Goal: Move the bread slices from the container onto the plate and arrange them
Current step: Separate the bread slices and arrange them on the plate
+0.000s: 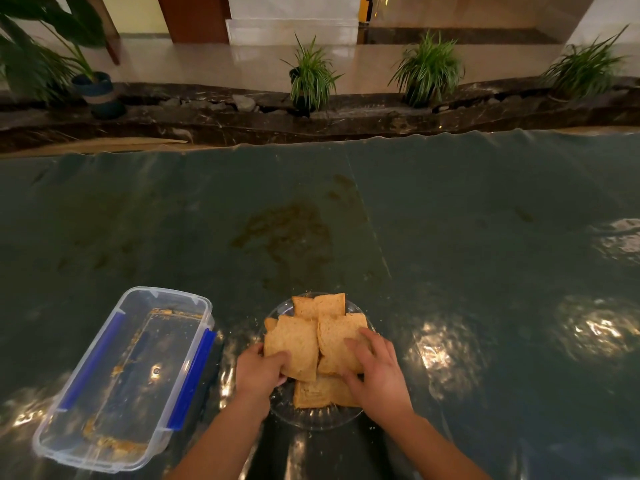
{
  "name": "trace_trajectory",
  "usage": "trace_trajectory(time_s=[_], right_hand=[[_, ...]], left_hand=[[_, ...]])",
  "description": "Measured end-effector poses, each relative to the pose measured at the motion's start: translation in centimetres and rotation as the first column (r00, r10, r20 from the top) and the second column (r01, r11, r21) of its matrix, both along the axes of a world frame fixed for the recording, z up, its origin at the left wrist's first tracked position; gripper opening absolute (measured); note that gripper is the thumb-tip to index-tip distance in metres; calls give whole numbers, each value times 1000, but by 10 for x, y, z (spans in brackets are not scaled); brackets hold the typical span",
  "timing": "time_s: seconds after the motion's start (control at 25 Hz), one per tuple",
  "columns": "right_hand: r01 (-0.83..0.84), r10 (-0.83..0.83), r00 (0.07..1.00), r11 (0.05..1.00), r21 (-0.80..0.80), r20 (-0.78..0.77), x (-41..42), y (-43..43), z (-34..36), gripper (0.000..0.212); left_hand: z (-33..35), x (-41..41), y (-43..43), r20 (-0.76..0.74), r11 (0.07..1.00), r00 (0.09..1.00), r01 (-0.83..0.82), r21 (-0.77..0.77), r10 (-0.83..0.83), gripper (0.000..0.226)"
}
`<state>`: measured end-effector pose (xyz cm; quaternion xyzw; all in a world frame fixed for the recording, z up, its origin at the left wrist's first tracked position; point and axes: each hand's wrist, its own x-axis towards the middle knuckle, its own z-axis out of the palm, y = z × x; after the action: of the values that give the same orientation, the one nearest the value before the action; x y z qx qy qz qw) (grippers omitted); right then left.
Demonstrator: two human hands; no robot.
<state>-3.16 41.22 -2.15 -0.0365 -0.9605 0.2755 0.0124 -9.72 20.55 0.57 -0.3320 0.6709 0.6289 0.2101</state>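
Several brown bread slices [318, 308] lie overlapping on a clear glass plate [313, 419] at the near middle of the table. My left hand [258, 370] grips the near left corner of the front left slice [292, 342], thumb on top. The fingers of my right hand [375, 363] rest spread on the front right slice [337, 332], pressing it flat. To the left stands the clear plastic container [121, 379] with blue clips, holding only crumbs.
A dark green glossy cloth [450, 220] covers the table, with a brown stain beyond the plate. Past the far edge runs a dark stone ledge with potted plants [311, 77]. Crumbs lie scattered around the plate.
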Motion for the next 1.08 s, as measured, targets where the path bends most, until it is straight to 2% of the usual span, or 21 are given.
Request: trace_trajectory(time_s=[0.16,0.28,0.32,0.36,0.4,0.44,0.48,0.52,0.56,0.6,0.64,0.72,0.76,0.8,0.84,0.96,1.08], right_hand=[[225,-207,972,954,-198,109,-14,-1,7,53],[321,-266,943,887,-331,201,-24,0,13,54],[325,-266,941,885,-335,209,-26,0,14,53],[316,-258,943,893,-321,210,-26,1,14,52],[300,-244,947,905,-300,210,-26,2,14,52],[282,-228,951,918,-280,209,-25,3,14,52],[266,-215,954,927,-264,207,-24,3,13,52],[252,-204,958,935,-251,203,-22,2,12,52],[240,-196,961,941,-238,194,-20,1,12,52],[229,-190,965,948,-223,183,-19,0,12,51],[219,-184,967,953,-211,174,-19,0,12,51],[206,-175,970,959,-194,167,-18,-1,11,51],[203,-172,971,961,-189,168,-18,0,11,51],[202,-171,971,961,-187,168,-18,0,11,51],[203,-172,971,960,-191,167,-18,1,11,51],[205,-174,971,958,-200,162,-19,3,11,50],[204,-173,971,959,-198,162,-20,3,11,49]], left_hand=[[-7,-2,-3,94,997,994,-65,50,60,52],[-12,6,0,111,991,988,-115,68,107,53],[-12,8,1,90,995,992,-94,30,91,50],[-10,11,2,55,997,998,-26,-71,30,44],[-7,12,2,21,965,994,106,-240,-104,36],[-3,12,0,18,859,957,268,-436,-289,29],[3,12,-1,67,679,882,406,-611,-467,27],[9,11,-4,148,488,800,488,-724,-581,29],[12,9,-7,210,353,745,519,-778,-633,32],[15,8,-8,217,314,736,510,-801,-642,35],[15,4,-10,182,332,743,485,-809,-644,35],[13,-3,-12,4,555,805,413,-722,-594,22],[14,-9,-11,-49,692,866,362,-624,-497,16],[14,-15,-11,-60,793,921,297,-532,-385,18],[13,-21,-12,-51,847,951,247,-470,-305,17],[12,-28,-13,-39,907,968,216,-360,-246,26],[9,-26,-16,-109,927,960,216,-306,-259,22]])
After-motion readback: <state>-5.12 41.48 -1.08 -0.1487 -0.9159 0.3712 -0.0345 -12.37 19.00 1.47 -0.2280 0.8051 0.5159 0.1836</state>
